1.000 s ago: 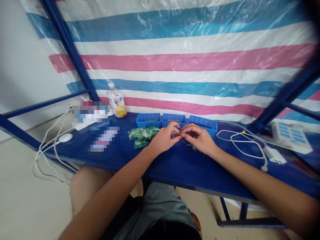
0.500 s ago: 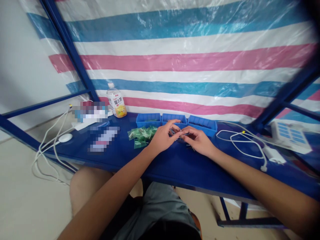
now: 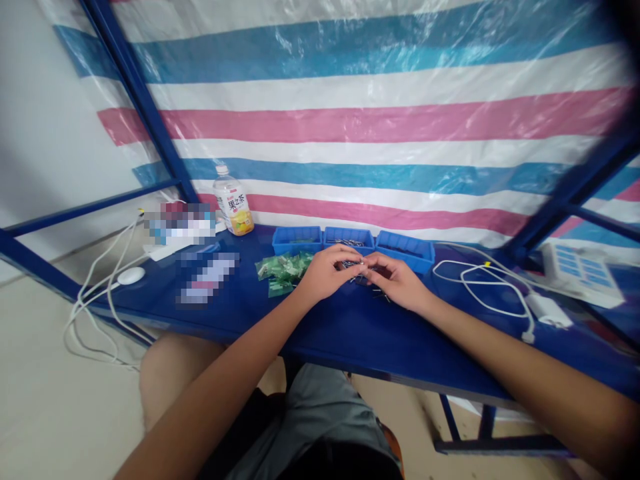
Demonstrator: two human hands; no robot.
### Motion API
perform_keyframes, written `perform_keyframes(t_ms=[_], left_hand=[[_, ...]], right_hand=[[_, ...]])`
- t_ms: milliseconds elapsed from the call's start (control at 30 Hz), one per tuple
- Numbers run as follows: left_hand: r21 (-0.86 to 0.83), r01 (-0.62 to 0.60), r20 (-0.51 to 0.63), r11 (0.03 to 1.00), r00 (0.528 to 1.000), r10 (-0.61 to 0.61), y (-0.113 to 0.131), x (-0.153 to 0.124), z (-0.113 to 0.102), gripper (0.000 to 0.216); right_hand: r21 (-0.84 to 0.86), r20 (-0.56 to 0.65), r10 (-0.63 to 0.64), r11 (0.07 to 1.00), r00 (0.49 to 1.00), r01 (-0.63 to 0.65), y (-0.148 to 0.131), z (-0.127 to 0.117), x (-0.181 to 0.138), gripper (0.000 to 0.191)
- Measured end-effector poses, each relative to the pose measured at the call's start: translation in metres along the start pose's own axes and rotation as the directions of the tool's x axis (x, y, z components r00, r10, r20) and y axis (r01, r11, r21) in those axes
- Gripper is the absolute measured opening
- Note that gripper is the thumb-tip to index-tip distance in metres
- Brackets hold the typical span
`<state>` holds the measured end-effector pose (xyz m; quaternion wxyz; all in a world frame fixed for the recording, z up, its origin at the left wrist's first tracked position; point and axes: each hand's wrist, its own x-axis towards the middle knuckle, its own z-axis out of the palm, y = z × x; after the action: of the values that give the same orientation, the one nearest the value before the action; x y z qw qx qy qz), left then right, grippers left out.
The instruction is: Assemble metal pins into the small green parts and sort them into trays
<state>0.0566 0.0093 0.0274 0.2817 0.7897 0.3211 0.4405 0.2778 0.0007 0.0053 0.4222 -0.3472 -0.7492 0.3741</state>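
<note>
My left hand (image 3: 329, 272) and my right hand (image 3: 397, 279) meet fingertip to fingertip over the desk, both closed in a pinch. What they hold between the fingertips is too small to make out. Beneath and between them lie small thin metal pieces (image 3: 354, 280), partly hidden by the fingers. Just left of my left hand is a heap of small green plastic packets (image 3: 285, 272). Behind the hands stand a left blue bin (image 3: 297, 233), a middle blue bin (image 3: 349, 235) with thin metal pieces inside, and a right blue bin (image 3: 413, 255) with dark contents.
A drink bottle (image 3: 234, 203) stands at the back left, near blurred items and a white power strip (image 3: 173, 248). White cables with an adapter (image 3: 549, 310) and a white device (image 3: 585, 273) lie right. Blue frame posts (image 3: 150, 100) and a striped sheet (image 3: 350, 123) border the desk.
My left hand's raised forefinger has come down toward the right fingertips, uncovering more of the middle bin. My right hand has stayed almost still.
</note>
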Motion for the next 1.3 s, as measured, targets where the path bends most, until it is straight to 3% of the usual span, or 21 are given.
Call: perform_keyframes(t_ms=[167, 333, 567, 1000, 1300], left_hand=[[-0.038, 0.001, 0.011, 0.999, 1.0, 0.0, 0.003, 0.0, 0.0, 0.02], [-0.023, -0.013, 0.016, 1.0, 1.0, 0.013, 0.003, 0.0, 0.0, 0.022], [-0.066, 0.017, 0.026, 0.998, 1.0, -0.015, -0.002, -0.002, 0.002, 0.027], [-0.083, -0.005, 0.084, 0.997, 0.996, 0.012, -0.001, 0.0, 0.0, 0.017], [-0.152, 0.053, 0.037, 0.987, 0.998, -0.048, 0.0, -0.002, 0.003, 0.027]], right_hand=[[-0.192, 0.037, -0.128, 0.972, 0.991, 0.132, -0.005, -0.002, -0.001, 0.025], [-0.317, 0.092, -0.2, 0.923, 0.976, 0.219, -0.013, 0.0, -0.002, 0.033], [-0.245, 0.079, -0.139, 0.957, 0.987, 0.154, -0.013, 0.001, -0.002, 0.039], [-0.262, 0.096, -0.216, 0.936, 0.972, 0.234, -0.013, -0.003, 0.0, 0.032], [-0.249, 0.13, -0.12, 0.957, 0.984, 0.15, -0.014, 0.001, -0.001, 0.045]])
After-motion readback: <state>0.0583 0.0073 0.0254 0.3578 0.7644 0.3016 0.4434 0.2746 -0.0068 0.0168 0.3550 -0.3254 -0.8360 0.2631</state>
